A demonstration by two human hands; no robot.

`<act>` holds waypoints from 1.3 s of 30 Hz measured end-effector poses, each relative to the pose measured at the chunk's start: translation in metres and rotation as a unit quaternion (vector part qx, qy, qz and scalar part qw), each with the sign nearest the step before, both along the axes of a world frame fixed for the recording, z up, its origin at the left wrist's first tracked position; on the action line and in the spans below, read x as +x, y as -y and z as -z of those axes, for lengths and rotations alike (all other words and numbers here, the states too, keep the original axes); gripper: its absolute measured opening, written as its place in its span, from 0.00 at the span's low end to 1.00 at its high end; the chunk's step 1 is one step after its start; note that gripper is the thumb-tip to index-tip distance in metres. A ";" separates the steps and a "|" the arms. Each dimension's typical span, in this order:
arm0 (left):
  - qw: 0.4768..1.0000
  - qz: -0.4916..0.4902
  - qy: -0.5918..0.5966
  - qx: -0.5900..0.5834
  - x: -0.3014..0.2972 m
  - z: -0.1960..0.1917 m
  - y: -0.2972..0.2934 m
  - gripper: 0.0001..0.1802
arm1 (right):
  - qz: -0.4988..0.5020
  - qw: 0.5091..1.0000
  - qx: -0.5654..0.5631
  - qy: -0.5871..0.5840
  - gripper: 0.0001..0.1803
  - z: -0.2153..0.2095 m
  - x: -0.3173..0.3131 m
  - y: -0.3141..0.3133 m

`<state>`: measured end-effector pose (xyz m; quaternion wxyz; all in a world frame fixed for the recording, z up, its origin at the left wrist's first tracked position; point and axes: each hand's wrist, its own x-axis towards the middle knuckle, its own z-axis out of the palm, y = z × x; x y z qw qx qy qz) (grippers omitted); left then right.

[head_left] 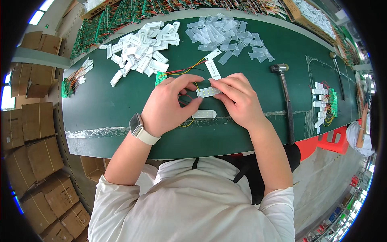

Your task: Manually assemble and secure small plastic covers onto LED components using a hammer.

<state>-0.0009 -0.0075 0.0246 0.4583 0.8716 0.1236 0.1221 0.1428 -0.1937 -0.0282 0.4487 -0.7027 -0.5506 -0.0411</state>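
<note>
White LED strip (pixel 208 92) between two hands, over a green surface (pixel 181 148).
The right hand (pixel 242 101) has its fingers pinching the strip's right end; the left hand (pixel 164 103) curves thumb and forefinger apart at its left end, and whether its other fingers grip wires I cannot tell. A second strip (pixel 204 114) lies just nearer the person, white casings (pixel 142 48) piled farther back, a hammer (pixel 286 97) to the right.

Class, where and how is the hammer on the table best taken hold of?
Probably by the dark near end of its handle, coming from the near side: the hammer lies with its head away, its long, slim handle pointing toward the table's near edge.
</note>
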 end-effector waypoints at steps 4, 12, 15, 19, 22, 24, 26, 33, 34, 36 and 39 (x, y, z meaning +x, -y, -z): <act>0.996 0.030 -0.043 0.073 0.003 0.007 0.001 0.18 | 0.001 1.000 0.000 -0.001 0.30 0.000 0.000 0.000; 0.979 0.007 -0.010 0.202 0.006 0.021 -0.001 0.20 | 0.021 0.999 -0.040 0.027 0.18 0.002 -0.001 -0.004; 0.974 0.011 0.008 0.225 0.006 0.022 -0.001 0.20 | 0.032 0.999 -0.043 0.006 0.16 0.002 -0.002 -0.004; 0.974 0.029 0.020 0.224 0.004 0.020 -0.003 0.18 | 0.027 0.999 -0.042 0.004 0.16 0.002 -0.002 -0.004; 0.974 0.018 0.018 0.223 0.003 0.023 0.000 0.17 | 0.028 0.999 -0.042 0.010 0.16 0.002 -0.002 -0.003; 0.973 0.006 0.021 0.230 0.002 0.025 0.001 0.16 | 0.027 0.999 -0.046 0.003 0.17 0.002 -0.001 -0.003; 0.962 0.015 0.058 0.266 0.001 0.028 0.000 0.17 | 0.027 0.999 -0.045 0.008 0.16 0.002 -0.001 -0.003; 0.969 0.004 0.031 0.245 -0.002 0.026 -0.001 0.18 | 0.007 0.998 -0.052 0.041 0.16 0.002 0.000 -0.002; 0.967 0.015 0.044 0.249 -0.001 0.027 -0.004 0.19 | 0.006 0.998 -0.052 0.040 0.16 0.002 0.000 -0.002; 0.966 0.025 0.057 0.252 0.001 0.028 -0.008 0.19 | 0.010 0.997 -0.061 0.051 0.16 0.000 0.001 -0.002; 0.971 -0.005 0.046 0.233 0.006 0.024 -0.013 0.18 | 0.008 0.996 -0.067 0.059 0.16 0.001 0.001 -0.002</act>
